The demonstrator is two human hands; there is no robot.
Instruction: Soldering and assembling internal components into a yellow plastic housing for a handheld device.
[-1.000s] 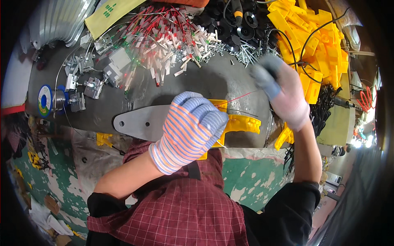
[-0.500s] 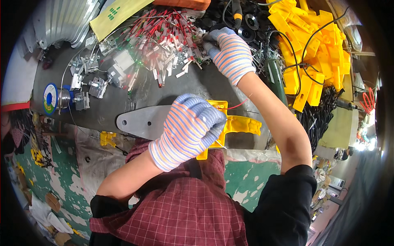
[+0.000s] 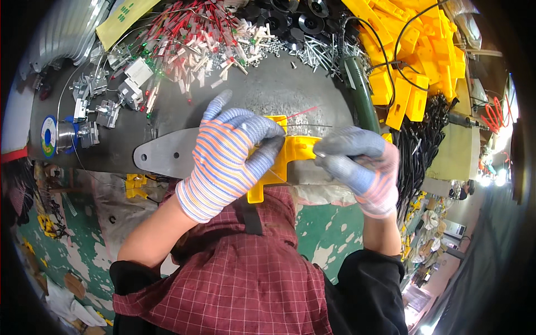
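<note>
My left hand (image 3: 234, 148), in a striped knit glove, grips a yellow plastic housing (image 3: 255, 192) with its thumb and fingers closed on it. A red wire (image 3: 302, 113) and a thin dark wire stick out of the housing toward the right. Under and left of that hand lies a flat grey metal plate (image 3: 162, 153) with a rounded end and small holes. Beside the housing's curved yellow arm (image 3: 304, 147), my gloved right hand (image 3: 363, 167) is pinched, somewhat blurred. Something small glints at its fingertips, too small to name.
Behind lie a heap of red wires with white connectors (image 3: 192, 50), loose screws (image 3: 321, 53), black discs (image 3: 311, 22) and yellow housings (image 3: 416, 44). A green-handled tool (image 3: 360, 92) rests at right. A solder spool (image 3: 49, 135) and metal switch parts (image 3: 107, 113) sit left.
My right hand has come back from the black discs and screws to the yellow housing's right side. My left hand still holds the housing; the whole view has shifted slightly.
</note>
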